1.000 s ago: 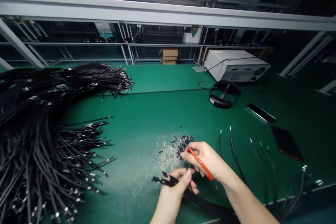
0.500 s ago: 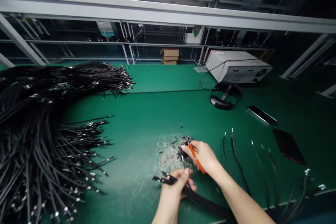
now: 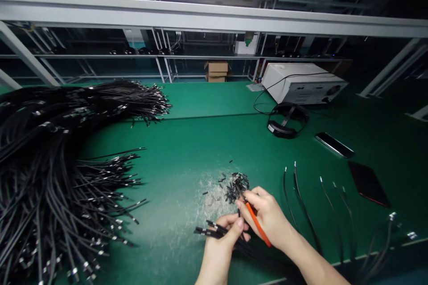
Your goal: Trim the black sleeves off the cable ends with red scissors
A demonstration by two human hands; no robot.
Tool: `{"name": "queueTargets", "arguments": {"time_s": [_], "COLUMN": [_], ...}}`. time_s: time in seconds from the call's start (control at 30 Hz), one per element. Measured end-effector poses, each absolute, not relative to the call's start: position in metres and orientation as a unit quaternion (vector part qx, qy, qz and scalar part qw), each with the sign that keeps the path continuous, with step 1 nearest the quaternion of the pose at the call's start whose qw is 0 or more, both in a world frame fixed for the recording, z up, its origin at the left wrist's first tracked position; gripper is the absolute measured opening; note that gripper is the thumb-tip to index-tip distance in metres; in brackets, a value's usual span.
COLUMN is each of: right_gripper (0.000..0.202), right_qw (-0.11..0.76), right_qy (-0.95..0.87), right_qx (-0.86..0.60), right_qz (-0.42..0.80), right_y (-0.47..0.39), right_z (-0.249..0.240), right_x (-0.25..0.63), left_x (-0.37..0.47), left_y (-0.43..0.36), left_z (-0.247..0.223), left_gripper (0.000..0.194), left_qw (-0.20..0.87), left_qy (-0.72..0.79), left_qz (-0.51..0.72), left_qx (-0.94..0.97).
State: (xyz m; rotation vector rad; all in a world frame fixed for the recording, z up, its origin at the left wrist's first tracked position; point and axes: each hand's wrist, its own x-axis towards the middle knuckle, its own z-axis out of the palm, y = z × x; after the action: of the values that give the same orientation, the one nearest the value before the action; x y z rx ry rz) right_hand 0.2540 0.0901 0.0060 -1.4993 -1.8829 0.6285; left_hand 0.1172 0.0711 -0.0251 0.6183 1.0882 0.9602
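Note:
My left hand (image 3: 224,242) is closed around several black cables (image 3: 209,230), their cut ends sticking out to the left. One cable end stands up between its fingertips and my right hand. Orange-handled pliers or cutters (image 3: 257,223) are gripped in my right hand (image 3: 267,216), close beside the left fingertips; the fingers hide most of the tool's jaws. Just beyond them a heap of short black cable pieces (image 3: 237,185) lies on the green table mat (image 3: 174,142), with pale fibre scraps (image 3: 212,198) scattered to its left.
A large mass of black cables (image 3: 63,178) covers the left side. Loose cables (image 3: 302,202) lie at right. Farther back are a black headset (image 3: 288,120), a phone (image 3: 334,144), a dark flat object (image 3: 368,183) and a white equipment box (image 3: 302,83).
My right hand has come nearer with the orange tool, moving away from the heap toward my left hand. More of the cut pieces now show. My left hand keeps its grip on the cables.

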Motion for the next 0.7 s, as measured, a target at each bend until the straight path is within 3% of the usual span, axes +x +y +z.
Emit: {"name": "queueTargets", "arguments": {"time_s": [0.07,0.2,0.27,0.37,0.5,0.6,0.7], "right_gripper": [0.027,0.031,0.032,0.022,0.013,0.014,0.008], "right_qw": [0.329,0.337,0.336,0.353,0.323,0.311,0.311], "right_qy": [-0.728,-0.607,-0.571,-0.663,-0.815,-0.839,-0.791], "right_qx": [-0.561,-0.559,-0.56,-0.572,-0.472,-0.438,-0.515], "right_qz": [0.218,0.454,0.497,0.33,0.098,0.09,0.115], "right_y": [0.087,0.082,0.081,0.078,0.077,0.079,0.082], "right_z": [0.007,0.003,-0.002,-0.007,-0.008,-0.006,-0.005], "right_x": [0.253,0.251,0.251,0.253,0.258,0.264,0.272], "left_x": [0.117,0.116,0.116,0.119,0.121,0.12,0.119], "left_y": [0.071,0.07,0.07,0.068,0.068,0.068,0.069], "left_z": [-0.024,-0.021,-0.02,-0.021,-0.022,-0.021,-0.02], "left_gripper": [0.029,0.03,0.031,0.03,0.033,0.035,0.034], "left_qw": [0.708,0.716,0.718,0.713,0.689,0.66,0.646], "left_qy": [0.481,0.478,0.482,0.488,0.495,0.511,0.538], "left_qz": [0.43,0.426,0.424,0.433,0.474,0.493,0.487], "left_qx": [0.288,0.277,0.269,0.257,0.235,0.246,0.235]}}
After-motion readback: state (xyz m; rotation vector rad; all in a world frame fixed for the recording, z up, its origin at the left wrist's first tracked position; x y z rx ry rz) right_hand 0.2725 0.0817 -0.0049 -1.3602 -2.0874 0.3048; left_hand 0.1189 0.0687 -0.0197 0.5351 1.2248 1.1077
